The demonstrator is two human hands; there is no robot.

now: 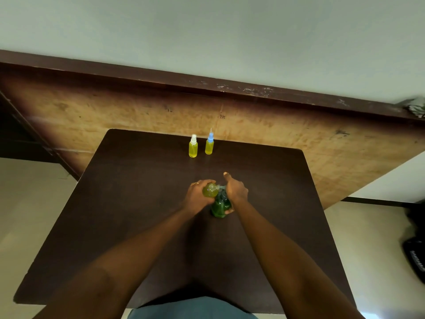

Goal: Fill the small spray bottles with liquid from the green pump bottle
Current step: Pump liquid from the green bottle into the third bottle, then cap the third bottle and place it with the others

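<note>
At the middle of the dark table (138,215) my left hand (197,196) grips a small uncapped spray bottle (210,189) holding yellow-green liquid, its threaded neck turned toward the pump spout. My right hand (235,191) rests on the pump head of the green pump bottle (220,207), with the thumb curled round the bottle's body and the forefinger stretched forward. Two capped spray bottles full of yellow liquid stand upright near the far edge: one with a white cap (193,146) and one with a blue cap (209,143).
The table butts against a worn wooden board (299,134) leaning at the wall. A crumpled cloth (416,107) lies on the board's top edge at the far right. A black bag (416,249) sits on the floor to the right.
</note>
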